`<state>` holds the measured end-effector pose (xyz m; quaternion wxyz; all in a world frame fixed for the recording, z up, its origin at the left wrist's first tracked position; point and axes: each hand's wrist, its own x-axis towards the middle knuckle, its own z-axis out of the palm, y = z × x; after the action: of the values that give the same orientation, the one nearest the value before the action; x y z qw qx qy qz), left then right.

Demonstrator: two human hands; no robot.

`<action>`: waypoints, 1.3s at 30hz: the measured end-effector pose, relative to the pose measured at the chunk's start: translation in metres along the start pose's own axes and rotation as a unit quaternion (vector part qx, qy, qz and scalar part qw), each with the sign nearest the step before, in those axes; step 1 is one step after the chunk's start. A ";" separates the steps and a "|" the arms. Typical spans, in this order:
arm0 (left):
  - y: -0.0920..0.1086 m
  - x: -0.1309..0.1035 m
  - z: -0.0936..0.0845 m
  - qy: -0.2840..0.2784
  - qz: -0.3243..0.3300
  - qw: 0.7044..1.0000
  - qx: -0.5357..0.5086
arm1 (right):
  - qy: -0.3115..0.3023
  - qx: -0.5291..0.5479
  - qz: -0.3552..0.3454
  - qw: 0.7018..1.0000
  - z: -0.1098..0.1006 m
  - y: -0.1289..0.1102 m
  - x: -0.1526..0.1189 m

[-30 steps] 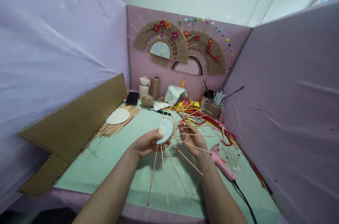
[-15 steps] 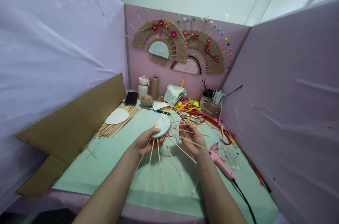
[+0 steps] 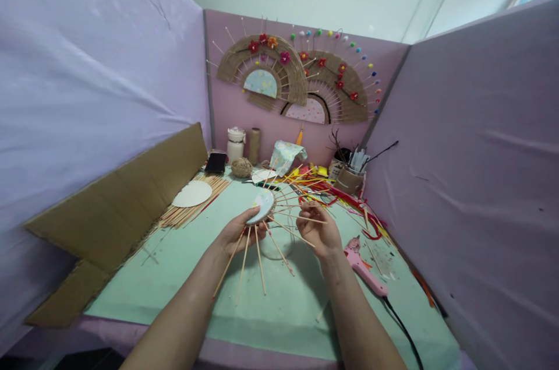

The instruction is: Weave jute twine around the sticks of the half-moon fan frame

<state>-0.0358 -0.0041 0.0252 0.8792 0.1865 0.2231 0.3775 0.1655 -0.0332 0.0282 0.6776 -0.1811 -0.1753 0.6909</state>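
A half-round piece covered in pale blue patterned cloth has several thin wooden sticks fanning out from its curved edge. My left hand grips its lower left end, thumb on top and fingers beneath. To its right, my right hand is among the sticks on that side, its fingers bent and pinched together; what they hold is too small to make out. A thin loop of cord shows between the hands, over the green tabletop.
A pink glue gun with a black cable lies at the right. Cardboard, loose sticks and a white oval are at the left. Behind are a twine ball, jar, coloured strips and a pot.
The cloth-covered piece and its sticks have tilted and shifted slightly left with my left hand. My right hand has turned, its fingers more closely bent.
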 end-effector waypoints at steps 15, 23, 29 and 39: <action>0.006 0.002 -0.001 0.026 0.036 0.996 -0.074 | -0.057 -0.132 -0.116 0.983 0.010 0.001 -0.009; 0.006 0.008 -0.007 0.040 0.040 0.996 -0.063 | -0.028 -0.205 -0.236 0.950 0.007 0.007 -0.012; 0.004 0.011 -0.009 0.067 0.062 0.996 -0.008 | 0.014 -0.240 -0.317 0.917 0.003 0.006 -0.011; 0.003 0.011 -0.008 0.075 0.061 0.995 0.003 | 0.054 -0.251 -0.326 0.910 0.002 0.002 -0.004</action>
<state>-0.0350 0.0073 0.0178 0.8347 0.1737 0.2775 0.4428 0.1633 -0.0377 0.0292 0.8057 -0.3149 -0.3550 0.3543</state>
